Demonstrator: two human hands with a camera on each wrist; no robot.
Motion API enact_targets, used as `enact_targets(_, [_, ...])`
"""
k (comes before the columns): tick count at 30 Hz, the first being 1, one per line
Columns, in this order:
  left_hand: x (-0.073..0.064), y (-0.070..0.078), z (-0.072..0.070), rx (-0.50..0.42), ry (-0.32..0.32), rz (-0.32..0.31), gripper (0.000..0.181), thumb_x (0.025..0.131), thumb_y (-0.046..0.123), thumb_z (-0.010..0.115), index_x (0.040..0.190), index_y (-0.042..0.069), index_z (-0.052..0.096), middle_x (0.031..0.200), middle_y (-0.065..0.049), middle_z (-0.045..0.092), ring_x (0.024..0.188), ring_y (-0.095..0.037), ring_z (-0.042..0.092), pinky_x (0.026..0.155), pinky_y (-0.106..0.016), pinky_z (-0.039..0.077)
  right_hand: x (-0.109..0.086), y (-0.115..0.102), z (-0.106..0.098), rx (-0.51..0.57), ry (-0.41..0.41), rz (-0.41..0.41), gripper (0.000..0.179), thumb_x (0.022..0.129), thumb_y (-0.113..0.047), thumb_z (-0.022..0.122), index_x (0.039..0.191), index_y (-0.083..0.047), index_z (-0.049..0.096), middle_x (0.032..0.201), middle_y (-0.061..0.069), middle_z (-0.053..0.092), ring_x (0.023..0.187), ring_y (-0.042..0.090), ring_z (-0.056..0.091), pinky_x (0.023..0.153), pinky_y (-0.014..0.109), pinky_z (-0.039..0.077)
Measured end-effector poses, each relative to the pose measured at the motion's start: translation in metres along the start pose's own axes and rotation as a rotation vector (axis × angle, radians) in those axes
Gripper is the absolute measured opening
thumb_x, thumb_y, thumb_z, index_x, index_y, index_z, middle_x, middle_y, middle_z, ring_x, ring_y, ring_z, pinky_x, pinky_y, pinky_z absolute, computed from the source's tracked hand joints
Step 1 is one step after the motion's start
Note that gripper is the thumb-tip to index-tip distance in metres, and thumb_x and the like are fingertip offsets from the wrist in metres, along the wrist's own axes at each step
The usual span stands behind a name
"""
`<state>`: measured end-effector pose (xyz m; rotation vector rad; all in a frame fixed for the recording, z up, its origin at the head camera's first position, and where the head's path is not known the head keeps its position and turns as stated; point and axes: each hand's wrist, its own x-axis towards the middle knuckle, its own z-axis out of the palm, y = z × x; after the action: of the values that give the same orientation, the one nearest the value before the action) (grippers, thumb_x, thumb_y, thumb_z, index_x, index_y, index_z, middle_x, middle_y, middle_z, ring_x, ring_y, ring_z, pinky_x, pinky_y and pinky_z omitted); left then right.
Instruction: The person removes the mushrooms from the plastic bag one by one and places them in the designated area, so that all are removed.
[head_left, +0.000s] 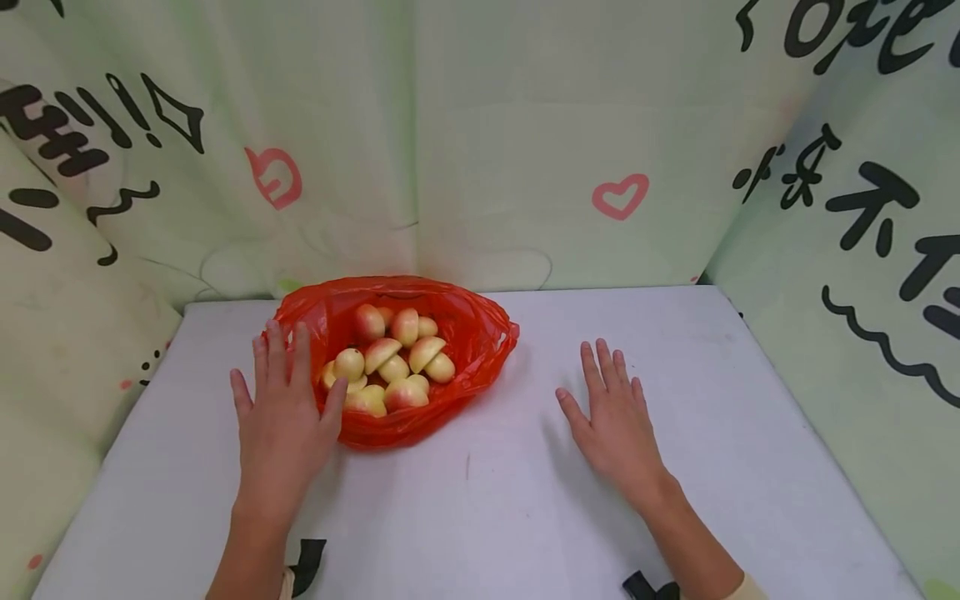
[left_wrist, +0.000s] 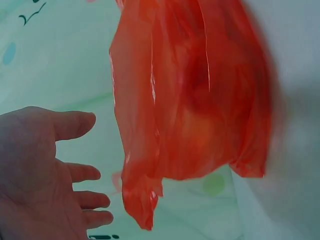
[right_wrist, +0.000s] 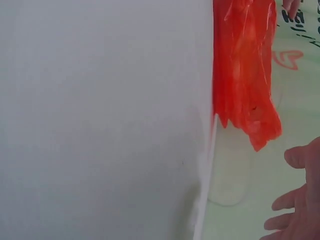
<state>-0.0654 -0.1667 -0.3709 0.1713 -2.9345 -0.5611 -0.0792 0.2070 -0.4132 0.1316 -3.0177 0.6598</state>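
Observation:
A red plastic bag [head_left: 472, 350] with a wide-open mouth sits at the back of the table, left of centre. Inside it lie several mushroom-shaped pieces [head_left: 382, 354] with red-and-yellow caps and pale stems. My left hand [head_left: 281, 442] has its fingers spread and overlaps the bag's left edge in the head view. From the left wrist, a gap shows between that hand [left_wrist: 35, 175] and the bag [left_wrist: 190, 100]. Over the table to the right of the bag is my right hand [head_left: 618, 425], fingers straight and palm down, holding nothing.
The white table [head_left: 465, 525] carries the bag near its back edge. Pale green curtains [head_left: 510, 150] with black lettering and pink hearts hang behind it and along both sides. Dark straps [head_left: 307, 562] show at the wrists.

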Motion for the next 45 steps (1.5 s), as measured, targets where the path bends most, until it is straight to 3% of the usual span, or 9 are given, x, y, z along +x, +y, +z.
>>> enact_targets(7, [0.01, -0.019, -0.003, -0.084, 0.008, -0.11, 0.103, 0.095, 0.029, 0.071, 0.168, 0.009, 0.0, 0.174, -0.022, -0.01, 0.159, -0.05, -0.003, 0.121, -0.078, 0.004, 0.006, 0.012, 0.0, 0.017, 0.014, -0.007, 0.077, 0.108, -0.045, 0.05, 0.166, -0.005, 0.019, 0.174, 0.02, 0.013, 0.16, 0.047, 0.009, 0.123, 0.074, 0.015])
enact_targets(10, [0.014, -0.026, -0.002, -0.147, 0.003, -0.167, 0.105, 0.095, 0.028, 0.072, 0.168, 0.01, -0.003, 0.174, -0.022, -0.009, 0.159, -0.05, 0.0, 0.119, -0.078, 0.015, 0.007, 0.014, -0.001, 0.015, 0.011, 0.0, 0.076, 0.108, -0.044, 0.05, 0.166, -0.004, 0.02, 0.173, 0.021, 0.014, 0.159, 0.048, 0.01, 0.123, 0.074, 0.016])
enact_targets(16, [0.021, -0.036, 0.0, -0.415, -0.079, -0.328, 0.107, 0.097, 0.032, 0.07, 0.167, 0.012, -0.008, 0.173, -0.025, 0.006, 0.155, -0.052, 0.02, 0.1, -0.073, 0.048, 0.006, 0.014, -0.002, 0.028, -0.002, 0.019, 0.076, 0.108, -0.042, 0.051, 0.166, -0.003, 0.02, 0.173, 0.022, 0.014, 0.159, 0.048, 0.011, 0.123, 0.073, 0.016])
enact_targets(21, [0.025, -0.045, 0.0, -0.634, -0.147, -0.458, 0.102, 0.098, 0.038, 0.069, 0.168, 0.012, 0.0, 0.17, -0.024, 0.023, 0.149, -0.048, 0.035, 0.105, -0.064, 0.05, 0.005, 0.013, -0.001, 0.026, 0.001, 0.019, 0.076, 0.108, -0.043, 0.051, 0.166, -0.003, 0.02, 0.173, 0.022, 0.014, 0.159, 0.049, 0.013, 0.123, 0.072, 0.017])
enact_targets(27, [0.028, -0.049, 0.002, -0.907, -0.196, -0.59, 0.094, 0.098, 0.044, 0.071, 0.168, 0.018, 0.014, 0.164, -0.015, 0.039, 0.129, -0.025, 0.057, 0.103, -0.037, 0.055, 0.006, 0.011, -0.003, 0.041, -0.004, 0.023, 0.077, 0.108, -0.045, 0.05, 0.166, -0.005, 0.019, 0.173, 0.021, 0.013, 0.159, 0.048, 0.012, 0.124, 0.071, 0.018])
enact_targets(33, [0.031, -0.05, 0.005, -1.065, -0.186, -0.626, 0.086, 0.097, 0.035, 0.074, 0.166, 0.019, 0.025, 0.162, -0.011, 0.044, 0.114, -0.013, 0.061, 0.086, -0.017, 0.06, 0.008, 0.006, -0.004, 0.127, -0.042, 0.056, 0.078, 0.108, -0.051, 0.047, 0.167, -0.01, 0.017, 0.175, 0.016, 0.013, 0.16, 0.044, 0.014, 0.123, 0.07, 0.022])
enact_targets(45, [0.033, -0.056, 0.001, -1.273, -0.221, -0.662, 0.085, 0.095, 0.028, 0.078, 0.165, 0.022, 0.031, 0.155, 0.001, 0.042, 0.122, -0.011, 0.054, 0.093, -0.02, 0.059, 0.015, -0.007, -0.006, 0.156, -0.048, 0.084, 0.075, 0.108, -0.047, 0.048, 0.167, -0.01, 0.019, 0.174, 0.016, 0.015, 0.158, 0.044, 0.02, 0.121, 0.07, 0.028])
